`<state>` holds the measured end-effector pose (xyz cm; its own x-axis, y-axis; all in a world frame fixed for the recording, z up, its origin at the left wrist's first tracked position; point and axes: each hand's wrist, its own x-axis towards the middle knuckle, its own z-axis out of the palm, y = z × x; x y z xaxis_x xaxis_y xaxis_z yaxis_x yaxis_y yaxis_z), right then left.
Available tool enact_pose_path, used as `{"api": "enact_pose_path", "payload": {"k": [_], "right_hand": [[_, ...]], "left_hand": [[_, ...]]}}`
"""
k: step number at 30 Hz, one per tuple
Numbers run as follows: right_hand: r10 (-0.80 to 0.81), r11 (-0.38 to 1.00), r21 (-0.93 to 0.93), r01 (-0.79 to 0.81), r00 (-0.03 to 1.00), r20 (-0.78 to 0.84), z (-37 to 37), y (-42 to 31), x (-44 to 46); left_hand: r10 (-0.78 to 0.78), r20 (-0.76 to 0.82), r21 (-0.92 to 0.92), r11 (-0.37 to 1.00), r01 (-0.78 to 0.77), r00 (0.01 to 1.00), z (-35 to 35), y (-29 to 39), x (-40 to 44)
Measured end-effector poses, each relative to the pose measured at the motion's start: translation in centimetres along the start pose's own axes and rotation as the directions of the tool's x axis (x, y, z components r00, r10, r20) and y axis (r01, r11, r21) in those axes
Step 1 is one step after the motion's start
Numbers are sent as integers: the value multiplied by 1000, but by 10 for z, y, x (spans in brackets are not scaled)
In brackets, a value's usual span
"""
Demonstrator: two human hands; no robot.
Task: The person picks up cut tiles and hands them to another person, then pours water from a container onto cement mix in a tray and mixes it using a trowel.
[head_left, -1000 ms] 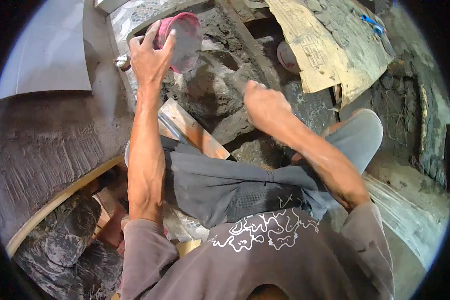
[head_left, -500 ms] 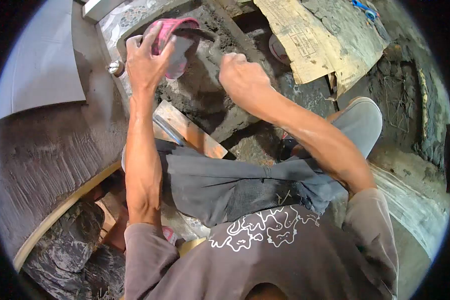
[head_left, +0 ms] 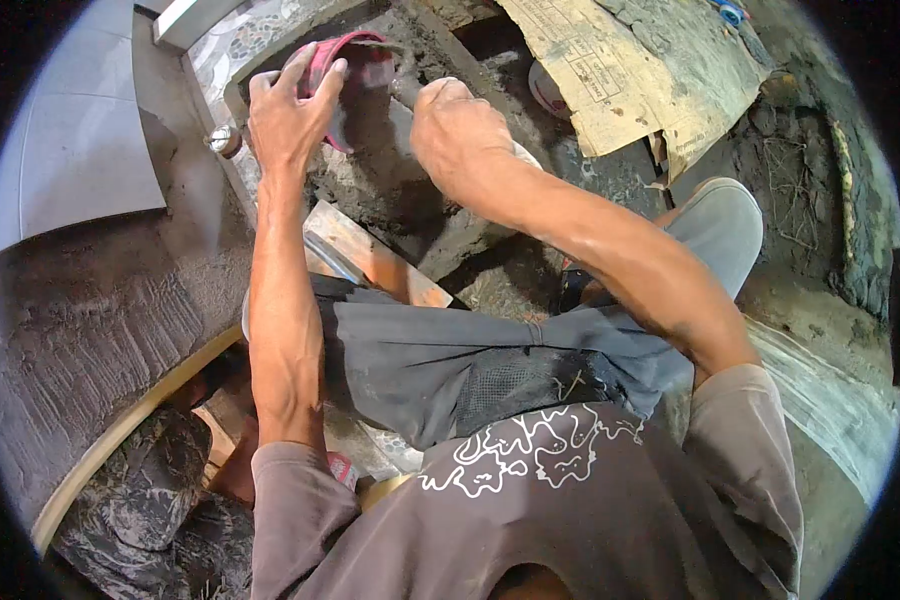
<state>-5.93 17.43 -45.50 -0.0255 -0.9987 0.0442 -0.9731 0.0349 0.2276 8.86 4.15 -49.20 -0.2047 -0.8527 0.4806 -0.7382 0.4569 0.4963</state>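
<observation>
My left hand grips the near left side of a pink plastic tub, thumb and fingers spread around its wall. The tub is tipped, its mouth facing right over wet grey mortar. My right hand is closed in a fist just right of the tub, around what looks like a trowel. Only a bit of its grey blade shows toward the tub; the fist covers most of the handle.
A mortar-stained wooden board lies before my knees. Torn cardboard covers the upper right. Grey tiles and combed mortar lie left, edged by a wooden strip. A small round container stands near my left hand.
My right hand has moved left and slightly up, closer to the tub. The tub's mouth has turned a little while my left hand keeps hold of it.
</observation>
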Motion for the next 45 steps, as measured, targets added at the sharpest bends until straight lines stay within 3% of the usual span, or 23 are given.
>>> {"api": "enact_pose_path", "payload": {"k": [2, 3, 4, 6, 7, 10, 14, 15, 18, 21, 24, 26, 31, 34, 37, 41, 44, 45], "right_hand": [[31, 995, -99, -33, 999, -20, 8, -6, -1], [25, 1000, -1, -25, 998, 66, 7, -11, -1], [-91, 993, 93, 74, 978, 189, 7, -12, 1], [-329, 927, 308, 214, 860, 391, 1, -10, 3], [-372, 895, 403, 193, 822, 432, -6, -7, 6], [-453, 847, 481, 227, 780, 431, -38, 23, 21], [-170, 931, 345, 118, 977, 125, -22, 26, 10], [-117, 945, 323, 57, 979, 169, -21, 22, 11], [-280, 899, 431, 78, 859, 428, -18, 25, 13], [-316, 862, 492, 120, 886, 338, -32, 34, -8], [-97, 879, 476, 17, 985, 143, -18, 31, -12], [-106, 890, 456, 19, 980, 166, 3, 21, -11], [-314, 855, 487, 178, 925, 214, 7, 27, -21], [-164, 843, 536, 45, 971, 175, 3, 21, -17], [-144, 819, 573, 39, 980, 139, -2, 9, -2], [-337, 832, 497, 249, 937, 96, -10, 0, -20], [-358, 856, 459, 239, 914, 191, -35, 21, -18], [-316, 857, 466, 220, 939, 139, -37, 24, -15]], "left_hand": [[28, 6, -31, 999, -28, 1000, -1, 7, 1], [37, 19, -15, 999, -37, 999, 4, 7, 0], [67, -3, 6, 998, -67, 998, 6, 4, -1], [135, -35, 44, 990, -133, 990, 12, 4, -4], [135, -23, 48, 990, -134, 991, 9, 6, -3], [56, -66, -94, 994, -62, 996, 1, -2, 1], [52, -101, -106, 992, -63, 994, 2, -4, 5], [36, -100, -139, 989, -49, 994, 3, -2, 6], [-69, -8, -187, 980, 66, 998, -1, -7, 7], [-124, 81, -312, 939, 143, 989, -7, -24, 12], [-156, 125, -480, 855, 197, 980, -2, -45, 13], [-193, 182, -561, 785, 263, 964, -5, -37, 12], [-212, 191, -478, 833, 280, 958, -10, -46, 10], [-255, 224, -512, 790, 336, 941, -9, -36, 8], [-271, 272, -503, 778, 377, 923, -11, -27, 8], [-265, 288, -543, 747, 385, 920, -12, -37, 8], [-241, 254, -525, 779, 342, 937, -13, -48, 11], [-244, 257, -515, 784, 346, 935, -16, -44, 11]]}}
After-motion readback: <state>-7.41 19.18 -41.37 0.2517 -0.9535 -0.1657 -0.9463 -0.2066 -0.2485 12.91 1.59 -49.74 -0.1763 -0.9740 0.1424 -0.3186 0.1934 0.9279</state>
